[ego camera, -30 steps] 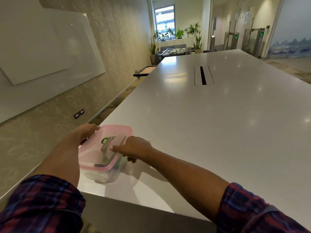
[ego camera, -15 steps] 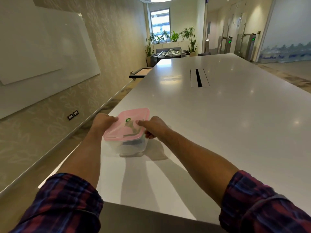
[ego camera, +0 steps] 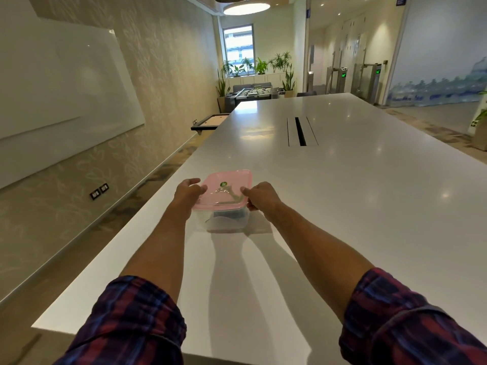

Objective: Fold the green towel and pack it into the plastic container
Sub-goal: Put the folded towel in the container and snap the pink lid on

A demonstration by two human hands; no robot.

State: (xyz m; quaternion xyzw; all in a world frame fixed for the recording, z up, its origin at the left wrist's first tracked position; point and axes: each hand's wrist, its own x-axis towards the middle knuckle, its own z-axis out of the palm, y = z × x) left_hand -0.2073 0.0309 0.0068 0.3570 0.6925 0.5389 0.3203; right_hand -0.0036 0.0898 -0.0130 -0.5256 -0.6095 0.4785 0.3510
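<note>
Container (ego camera: 226, 216) position: on the table (ego camera: 355, 206), straight ahead of me at full arm reach, near the table's left edge. It is a clear plastic box with a pink lid (ego camera: 224, 189) resting on top; the lid carries a small green sticker (ego camera: 223, 184). My left hand (ego camera: 188, 192) grips the lid's left edge, fingers curled over the rim. My right hand (ego camera: 261, 196) grips the right edge the same way, thumb on top and fingers tucked under the lip. Both hands are clenched on the lid, one per side, with the box squarely between them and neither hand nearer than the other. The lid's long axis appears to run away from me, so my hands hold its two long sides. The lid sits slightly tilted, its near edge overhanging the box, so I cannot tell whether it is seated or loose. Something dark shows through the near wall of the box; I judge this to be the towel (ego camera: 229, 214), already folded and packed, though its colour is not clear from here. On that reading, the remaining step is to press the lid straight down until all sides close. Uneven pressure could skew the lid or slide the light box across the smooth table.
</note>
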